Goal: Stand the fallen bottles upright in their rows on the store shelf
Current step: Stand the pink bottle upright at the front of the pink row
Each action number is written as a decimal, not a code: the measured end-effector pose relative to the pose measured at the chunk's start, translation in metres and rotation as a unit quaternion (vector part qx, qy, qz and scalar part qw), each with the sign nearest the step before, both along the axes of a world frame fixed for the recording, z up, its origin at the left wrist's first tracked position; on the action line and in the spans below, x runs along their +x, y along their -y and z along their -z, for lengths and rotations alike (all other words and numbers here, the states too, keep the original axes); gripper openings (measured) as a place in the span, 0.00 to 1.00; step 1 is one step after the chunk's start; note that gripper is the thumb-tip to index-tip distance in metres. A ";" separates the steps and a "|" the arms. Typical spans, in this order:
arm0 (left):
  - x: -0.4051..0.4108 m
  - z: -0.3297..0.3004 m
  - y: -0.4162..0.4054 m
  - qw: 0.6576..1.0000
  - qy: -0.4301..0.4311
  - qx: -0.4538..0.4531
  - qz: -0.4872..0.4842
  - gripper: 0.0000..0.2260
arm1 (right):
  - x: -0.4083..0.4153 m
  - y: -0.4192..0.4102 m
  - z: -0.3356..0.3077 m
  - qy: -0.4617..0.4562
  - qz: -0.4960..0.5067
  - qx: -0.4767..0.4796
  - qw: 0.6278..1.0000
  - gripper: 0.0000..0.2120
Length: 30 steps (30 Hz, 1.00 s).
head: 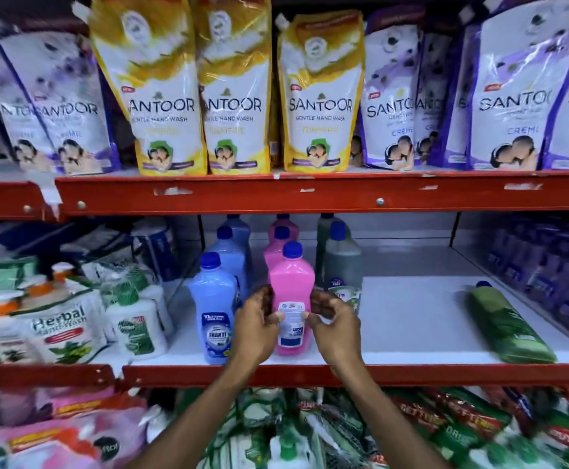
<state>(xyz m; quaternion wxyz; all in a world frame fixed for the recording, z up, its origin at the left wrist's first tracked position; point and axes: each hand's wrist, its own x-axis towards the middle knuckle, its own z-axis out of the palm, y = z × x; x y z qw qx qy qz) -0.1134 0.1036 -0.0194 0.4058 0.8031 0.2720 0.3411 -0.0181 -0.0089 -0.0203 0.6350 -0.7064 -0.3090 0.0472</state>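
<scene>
Standing upright at the front of the middle shelf (411, 346), the front pink bottle (291, 289) is gripped from both sides: the left hand (254, 328) wraps its left flank and the right hand (335, 328) its right flank, fingers curled round the body at label height, its base on the white shelf board. Behind it two more pink bottles (281, 238) stand in line, making three in that row. To the left runs a row of three blue bottles (215, 309), all upright, the nearest one just beside the left hand and wearing a blue label. To the right of the pink row stand two dark green bottles (342, 265), upright, the nearer one partly hidden by the right hand. Well apart on the right side of the same shelf, one green bottle (506, 324) lies on its side, its blue cap pointing toward the back. On the upper shelf three yellow hand-wash pouches (316, 106) stand between purple-and-white pouches (509, 96) on either side; how many purple ones there are I cannot tell, since they overlap and blur. White herbal hand-wash bottles (59, 328) crowd the left bay.
</scene>
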 end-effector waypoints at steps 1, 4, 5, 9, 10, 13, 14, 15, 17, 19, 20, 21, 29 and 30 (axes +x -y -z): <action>0.004 0.010 -0.008 1.000 0.000 -0.007 -0.001 0.18 | 0.000 -0.002 0.001 0.002 0.000 -0.001 1.000 0.15; 0.010 0.023 -0.017 1.000 -0.003 -0.016 -0.009 0.18 | 0.002 -0.005 0.006 0.015 -0.003 -0.010 1.000 0.16; 0.008 0.022 -0.014 1.000 -0.006 -0.017 -0.006 0.17 | 0.003 -0.005 0.008 0.022 -0.003 -0.015 1.000 0.16; 0.005 0.015 -0.008 1.000 -0.016 -0.016 0.010 0.17 | 0.005 -0.006 0.016 0.023 0.002 -0.013 1.000 0.15; 0.005 0.013 -0.006 1.000 -0.019 -0.012 0.014 0.17 | 0.006 -0.006 0.018 0.020 0.003 -0.010 1.000 0.16; 0.003 0.010 -0.003 0.999 -0.026 -0.003 0.018 0.17 | 0.004 -0.005 0.025 0.013 0.004 0.004 1.000 0.17; 0.002 0.010 -0.003 0.999 -0.033 -0.003 0.020 0.17 | 0.004 -0.004 0.027 0.010 0.003 0.008 1.000 0.18; 0.001 0.011 -0.002 0.999 -0.037 -0.003 0.026 0.17 | 0.003 -0.002 0.029 0.006 0.000 0.014 1.000 0.18; -0.001 0.013 -0.003 0.999 -0.033 -0.010 0.034 0.19 | 0.001 -0.001 0.030 -0.004 -0.001 0.025 1.000 0.17; -0.003 0.017 -0.006 0.999 -0.027 -0.020 0.036 0.19 | 0.003 -0.003 0.033 -0.018 0.010 0.037 0.999 0.16; -0.004 0.019 -0.007 0.999 -0.020 -0.027 0.034 0.20 | 0.004 -0.005 0.034 -0.026 0.015 0.041 0.999 0.14; -0.006 0.019 -0.006 0.999 -0.013 -0.032 0.031 0.20 | 0.006 -0.008 0.034 -0.032 0.018 0.042 0.998 0.13; -0.019 0.017 0.008 0.999 0.024 0.034 -0.004 0.10 | 0.018 -0.022 0.037 -0.019 -0.019 -0.008 1.000 0.16; -0.020 0.018 0.009 0.999 0.025 0.036 -0.001 0.10 | 0.019 -0.023 0.036 -0.016 -0.033 -0.014 0.999 0.19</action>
